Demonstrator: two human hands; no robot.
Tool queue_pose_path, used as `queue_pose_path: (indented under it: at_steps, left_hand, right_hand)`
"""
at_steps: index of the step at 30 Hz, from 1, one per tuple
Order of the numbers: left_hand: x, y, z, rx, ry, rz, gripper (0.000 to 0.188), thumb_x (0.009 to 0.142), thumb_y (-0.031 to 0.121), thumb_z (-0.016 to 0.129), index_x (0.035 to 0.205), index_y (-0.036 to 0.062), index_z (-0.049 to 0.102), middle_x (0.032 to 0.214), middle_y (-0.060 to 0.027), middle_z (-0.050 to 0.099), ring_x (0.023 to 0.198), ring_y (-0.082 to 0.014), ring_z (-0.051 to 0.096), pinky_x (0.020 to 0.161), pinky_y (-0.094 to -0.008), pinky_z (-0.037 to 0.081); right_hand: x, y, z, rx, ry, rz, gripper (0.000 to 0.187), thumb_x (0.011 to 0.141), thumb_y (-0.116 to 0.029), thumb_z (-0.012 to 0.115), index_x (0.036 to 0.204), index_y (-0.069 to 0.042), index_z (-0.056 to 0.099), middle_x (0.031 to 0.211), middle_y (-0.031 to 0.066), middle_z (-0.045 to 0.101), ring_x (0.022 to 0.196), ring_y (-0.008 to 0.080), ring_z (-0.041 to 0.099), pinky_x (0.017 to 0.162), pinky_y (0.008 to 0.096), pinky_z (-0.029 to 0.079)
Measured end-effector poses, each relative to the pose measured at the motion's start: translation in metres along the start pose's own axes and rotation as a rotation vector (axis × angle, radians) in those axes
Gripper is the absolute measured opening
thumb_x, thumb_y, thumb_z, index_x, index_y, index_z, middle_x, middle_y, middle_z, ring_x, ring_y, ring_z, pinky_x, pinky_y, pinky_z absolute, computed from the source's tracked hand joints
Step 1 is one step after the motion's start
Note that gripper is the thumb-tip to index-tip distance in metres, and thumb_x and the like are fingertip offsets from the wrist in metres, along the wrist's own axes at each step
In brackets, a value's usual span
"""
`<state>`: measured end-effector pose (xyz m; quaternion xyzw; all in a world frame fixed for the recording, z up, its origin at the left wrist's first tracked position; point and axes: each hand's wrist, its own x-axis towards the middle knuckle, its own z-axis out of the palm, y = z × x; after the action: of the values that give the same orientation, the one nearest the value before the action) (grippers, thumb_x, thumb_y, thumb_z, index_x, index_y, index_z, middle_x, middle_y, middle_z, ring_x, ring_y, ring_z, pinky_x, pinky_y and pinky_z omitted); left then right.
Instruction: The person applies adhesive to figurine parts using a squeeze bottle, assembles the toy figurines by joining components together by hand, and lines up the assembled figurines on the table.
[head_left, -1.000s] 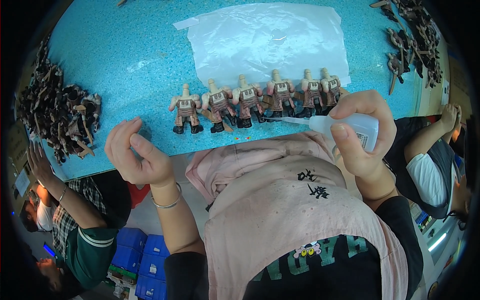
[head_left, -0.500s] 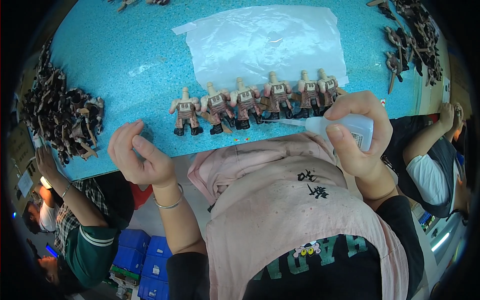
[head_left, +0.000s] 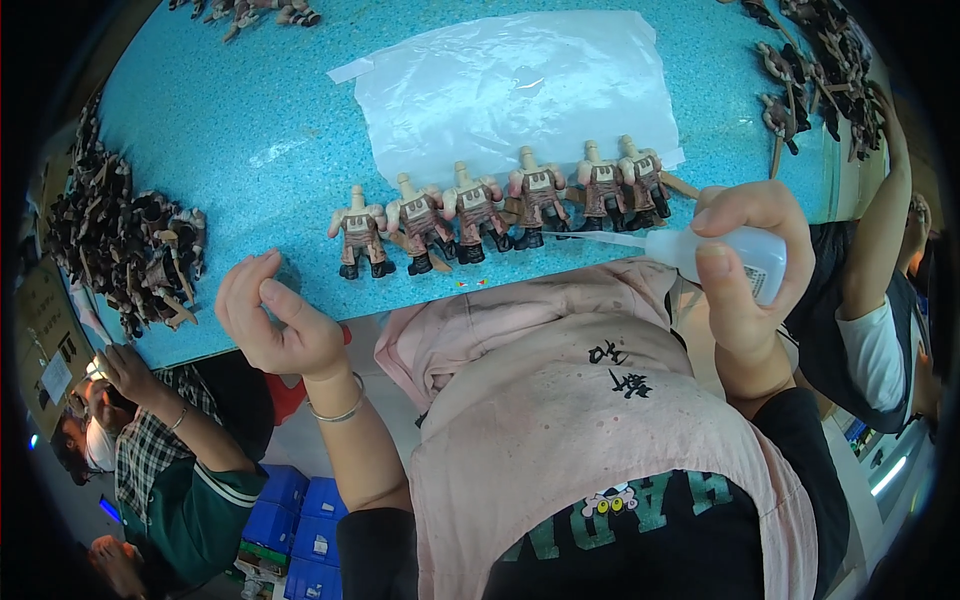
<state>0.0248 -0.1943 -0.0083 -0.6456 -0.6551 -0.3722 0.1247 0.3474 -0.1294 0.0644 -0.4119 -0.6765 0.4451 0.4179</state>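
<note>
My right hand (head_left: 755,255) is closed around a translucent white squeeze bottle (head_left: 762,262) with a long thin nozzle. Its tip points left and lies at the boots of the fourth headless toy figure (head_left: 538,190) from the left. Several such figures, with brown and cream bodies and dark boots, lie in a row near the table's front edge. The leftmost figure (head_left: 358,235) is the one closest to my left hand (head_left: 280,320). That hand rests by the edge, fingers loosely curled, thumb apart, nothing in it.
A clear plastic sheet (head_left: 510,90) lies on the blue speckled table (head_left: 250,110) behind the row. Heaps of similar figures sit at the left (head_left: 125,230) and far right (head_left: 825,70), with a few more at the far left. Other people sit at both sides.
The nozzle tip has gone from the third figure's boots to the fourth's, my right hand shifting right. My left hand stays put. A person at the right now reaches to the right heap.
</note>
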Motion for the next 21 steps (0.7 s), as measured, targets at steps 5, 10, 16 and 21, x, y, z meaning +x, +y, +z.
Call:
queue_pose_path:
  at_steps: [5, 10, 16, 21]
  left_hand:
    - [0.0004, -0.0014, 0.0018, -0.011, 0.019, -0.008, 0.018, 0.091, 0.003, 0.048, 0.087, -0.0030, 0.065, 0.085, -0.0109, 0.066, 0.087, -0.0276, 0.059, 0.078, -0.0367, 0.049]
    - [0.0005, -0.0022, 0.0008, 0.005, -0.008, -0.013, 0.019, 0.092, 0.003, 0.047, 0.089, -0.0027, 0.065, 0.087, -0.0108, 0.065, 0.088, -0.0272, 0.059, 0.078, -0.0369, 0.049]
    - [0.0009, 0.0005, 0.0020, -0.006, -0.005, -0.035, 0.019, 0.092, 0.004, 0.047, 0.088, -0.0027, 0.065, 0.087, -0.0113, 0.065, 0.088, -0.0271, 0.059, 0.079, -0.0365, 0.049]
    - [0.0001, -0.0013, 0.0009, 0.002, -0.013, -0.024, 0.020, 0.092, 0.005, 0.047, 0.088, -0.0031, 0.065, 0.087, -0.0120, 0.065, 0.087, -0.0270, 0.059, 0.078, -0.0359, 0.048]
  right_hand:
    - [-0.0065, 0.0006, -0.0091, -0.031, 0.029, 0.030, 0.015, 0.076, 0.002, 0.069, 0.089, 0.001, 0.061, 0.086, 0.0074, 0.062, 0.072, 0.0107, 0.058, 0.063, 0.0213, 0.044]
    - [-0.0058, 0.0035, -0.0093, -0.090, 0.025, 0.008, 0.015, 0.077, 0.001, 0.070, 0.089, 0.000, 0.061, 0.084, 0.0073, 0.063, 0.071, 0.0102, 0.058, 0.062, 0.0212, 0.044]
    - [-0.0052, 0.0048, -0.0077, -0.104, -0.013, 0.003, 0.016, 0.077, 0.001, 0.070, 0.090, 0.000, 0.061, 0.083, 0.0072, 0.063, 0.070, 0.0105, 0.059, 0.061, 0.0219, 0.045]
    - [-0.0042, 0.0050, -0.0078, -0.101, -0.025, -0.040, 0.016, 0.078, 0.002, 0.070, 0.091, 0.000, 0.060, 0.084, 0.0075, 0.062, 0.071, 0.0118, 0.059, 0.062, 0.0227, 0.045]
